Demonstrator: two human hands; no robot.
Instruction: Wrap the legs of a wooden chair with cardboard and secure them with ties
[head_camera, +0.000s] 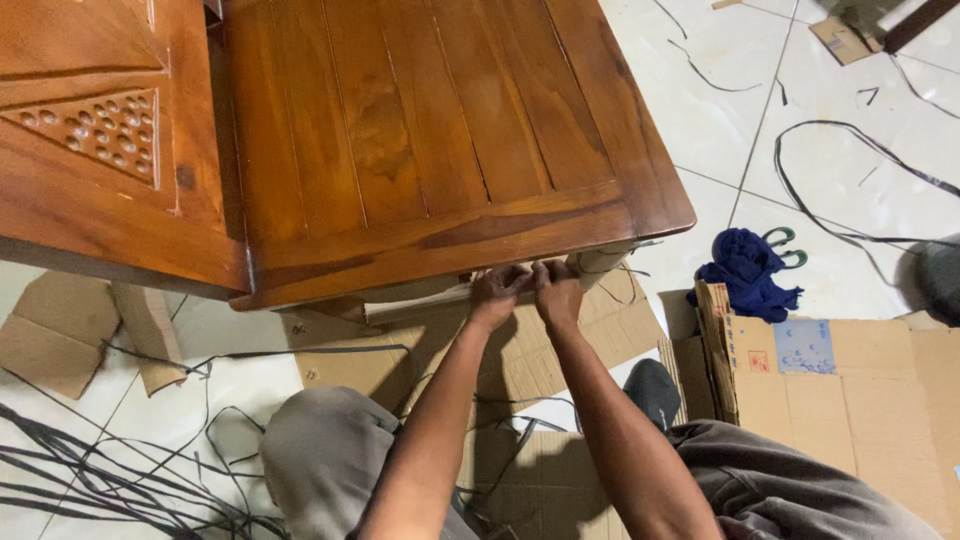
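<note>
A brown wooden table (420, 130) with a slatted top fills the upper middle of the head view. Under its near edge, pale cardboard wrapping (420, 297) runs along the apron toward the right leg (598, 262). My left hand (495, 293) and my right hand (556, 291) are side by side just below the table edge, fingers curled and pressed against that wrapping. The fingertips are partly hidden under the overhang, so what they pinch is unclear.
A carved wooden panel (100, 140) lies at the left. Flat cardboard sheets (840, 390) lie right and beneath me, black plastic straps (90, 470) trail across the white tiled floor, and a blue cloth (745, 272) with green-handled scissors (786, 245) lies at the right.
</note>
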